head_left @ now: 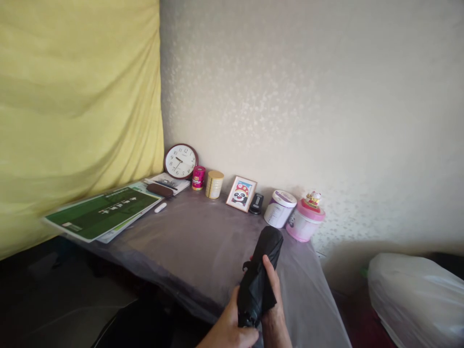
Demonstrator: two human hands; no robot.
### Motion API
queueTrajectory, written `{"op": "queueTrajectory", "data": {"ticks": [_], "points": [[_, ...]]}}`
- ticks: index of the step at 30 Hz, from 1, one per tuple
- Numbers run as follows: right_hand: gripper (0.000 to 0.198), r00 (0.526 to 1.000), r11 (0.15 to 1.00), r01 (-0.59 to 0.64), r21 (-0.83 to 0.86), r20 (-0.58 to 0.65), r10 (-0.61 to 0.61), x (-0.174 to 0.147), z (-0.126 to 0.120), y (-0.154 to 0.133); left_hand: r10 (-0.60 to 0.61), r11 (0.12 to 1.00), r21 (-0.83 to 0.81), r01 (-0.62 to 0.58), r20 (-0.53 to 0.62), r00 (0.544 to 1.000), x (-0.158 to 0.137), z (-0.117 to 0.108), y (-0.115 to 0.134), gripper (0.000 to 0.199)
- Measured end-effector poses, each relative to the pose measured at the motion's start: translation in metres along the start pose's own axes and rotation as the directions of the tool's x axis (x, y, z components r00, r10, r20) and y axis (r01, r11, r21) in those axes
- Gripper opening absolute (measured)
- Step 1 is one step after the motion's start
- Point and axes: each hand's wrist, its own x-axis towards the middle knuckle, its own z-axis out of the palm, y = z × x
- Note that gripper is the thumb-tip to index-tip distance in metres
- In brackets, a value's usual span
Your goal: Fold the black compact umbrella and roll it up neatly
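Observation:
A folded black umbrella (258, 275) is held up over the near right part of the table, tilted with its top end away from me. My left hand (232, 321) is closed around its lower end. Along its right side, my right hand (273, 295) grips the umbrella, with one finger stretched along the cloth. A small strap or flap sticks out from the umbrella's left side. The fingers behind the umbrella are mostly hidden.
A grey-covered table (188, 241) stands against the wall. Along its back are a clock (181, 161), cans, a panda picture frame (241, 193), a white tub (280, 209) and a pink tub (304, 221). Green board (105, 212) lies left; a plastic-wrapped bundle (416, 295) sits right.

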Motion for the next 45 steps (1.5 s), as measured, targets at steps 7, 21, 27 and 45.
{"op": "queueTrajectory", "data": {"ticks": [7,21,27,45], "points": [[0.058,0.992,0.982,0.031,-0.187,-0.118,-0.054,0.0,0.007,0.002,0.175,0.841,0.541,0.009,-0.288,0.942,0.007,-0.001,-0.029,0.094],[0.048,1.0,0.99,-0.023,-0.138,-0.017,0.02,0.001,-0.004,0.007,0.266,0.946,0.217,-0.24,-0.102,0.958,-0.001,-0.002,-0.01,0.094],[0.059,0.988,0.966,0.056,-0.251,-0.126,-0.09,0.003,-0.004,0.014,0.11,0.782,0.618,0.087,-0.274,0.955,0.004,-0.002,-0.03,0.096],[0.054,0.992,0.962,0.042,-0.27,-0.1,-0.072,0.0,-0.008,0.012,0.166,0.804,0.594,-0.012,-0.205,0.964,0.006,-0.001,-0.031,0.098]]}}
